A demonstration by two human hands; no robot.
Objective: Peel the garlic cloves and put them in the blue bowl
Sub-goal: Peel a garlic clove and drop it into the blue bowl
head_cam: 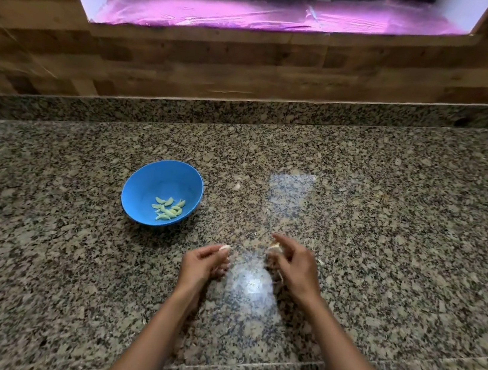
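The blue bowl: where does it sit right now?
In the head view, the blue bowl sits on the granite counter, forward and left of the left hand, with peeled garlic cloves inside.

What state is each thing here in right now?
blue bowl: upright on the counter, open.
peeled cloves: small pile inside the bowl.
left hand: pinching a pale clove at its fingertips.
right hand: holding a garlic piece with skin on.
counter: bearing the bowl.
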